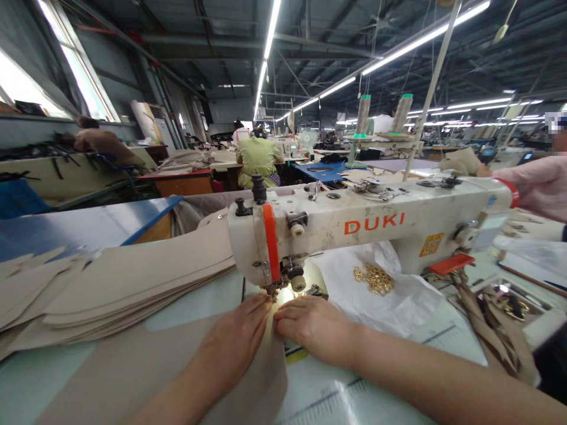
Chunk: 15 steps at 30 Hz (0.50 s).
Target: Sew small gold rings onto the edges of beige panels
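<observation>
Entry, as I read it from my remote view. Step in hand, by my judgement: stitching along the edge of a tan panel [177,378], a smooth, matte sheet, possibly coated fabric, with its edge at the presser foot [272,290] of a cream DUKI sewing machine [354,227]. Left hand [230,341]: narrow, fingers together, holding the panel down. Right hand [315,326]: narrow, fingertips nearly meeting the left hand's beside the needle. The next move calls for steady, even guidance of the edge, I judge.

On the pale tabletop [186,316]: a stack of matching curved tan panels [133,289], thin and neatly layered, to the left of the machine. Right of the needle: brass eyelets [374,279] on a crumpled white plastic bag [411,310]. Further right: a bundle of brown strips [487,330] and a metal tray [516,302]. Beyond: a co-worker in a green top [257,160] at another station.
</observation>
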Tool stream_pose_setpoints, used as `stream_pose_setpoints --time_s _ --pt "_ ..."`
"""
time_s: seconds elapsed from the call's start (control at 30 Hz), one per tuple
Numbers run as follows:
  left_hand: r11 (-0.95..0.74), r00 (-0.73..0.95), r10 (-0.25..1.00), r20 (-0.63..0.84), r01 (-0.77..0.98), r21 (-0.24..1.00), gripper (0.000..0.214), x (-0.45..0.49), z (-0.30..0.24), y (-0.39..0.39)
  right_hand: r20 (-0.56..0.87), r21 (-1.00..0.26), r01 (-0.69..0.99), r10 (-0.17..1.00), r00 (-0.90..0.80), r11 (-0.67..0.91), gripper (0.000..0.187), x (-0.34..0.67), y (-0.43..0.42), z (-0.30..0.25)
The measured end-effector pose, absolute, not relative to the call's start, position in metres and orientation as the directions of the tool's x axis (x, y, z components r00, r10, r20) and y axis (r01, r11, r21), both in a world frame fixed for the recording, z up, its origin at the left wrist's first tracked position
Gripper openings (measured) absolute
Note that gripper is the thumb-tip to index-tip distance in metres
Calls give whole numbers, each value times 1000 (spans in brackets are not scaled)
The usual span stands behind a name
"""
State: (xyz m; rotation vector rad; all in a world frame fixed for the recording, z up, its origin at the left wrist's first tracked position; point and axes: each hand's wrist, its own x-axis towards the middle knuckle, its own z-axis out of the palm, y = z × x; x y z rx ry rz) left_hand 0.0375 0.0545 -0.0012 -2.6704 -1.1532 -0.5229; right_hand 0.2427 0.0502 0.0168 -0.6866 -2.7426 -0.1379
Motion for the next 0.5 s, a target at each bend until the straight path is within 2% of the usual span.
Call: stream_pose_setpoints --time_s 0.2,0.5 --pt "-695 679 653 334 713 -91 35 41 3 52 336 16 475 443 -831 880 8 243 51 13" --pt "-664 649 686 328 743 -80 37 40 2 53 334 16 477 445 -831 879 9 242 49 15"
